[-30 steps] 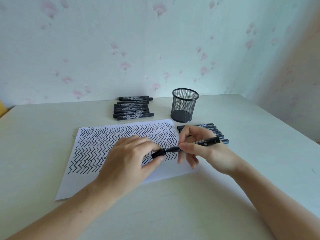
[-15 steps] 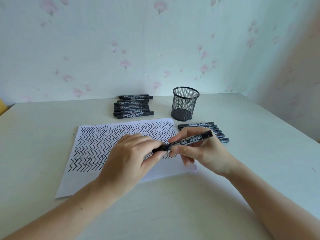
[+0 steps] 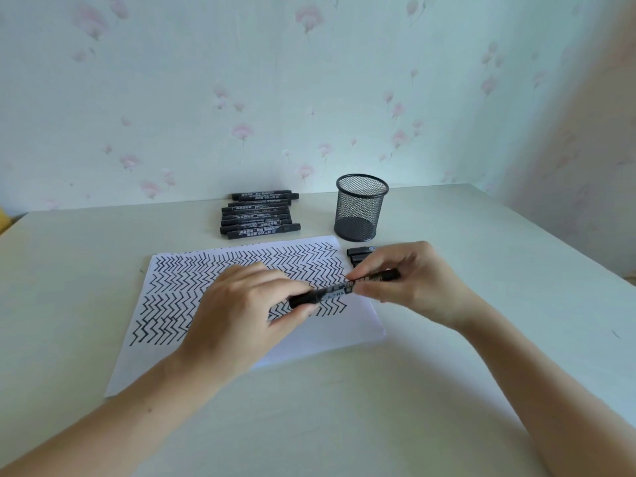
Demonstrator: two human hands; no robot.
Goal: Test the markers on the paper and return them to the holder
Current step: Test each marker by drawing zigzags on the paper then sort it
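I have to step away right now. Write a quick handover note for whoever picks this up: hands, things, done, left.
Left hand grips the cap end of the marker; right hand pinches its barrel, over the paper.
Paper is mostly covered in zigzags.
Holder stands empty behind the paper.
One marker pile lies left of the holder; another lies beside the right hand.
Done: many test lines drawn.
Left: put markers into the holder; none is in yet.

2 hands point(image 3: 241, 304); 1 mesh holder point(image 3: 360, 208); 1 paper point(image 3: 179, 287); 1 held marker point(image 3: 339, 290).
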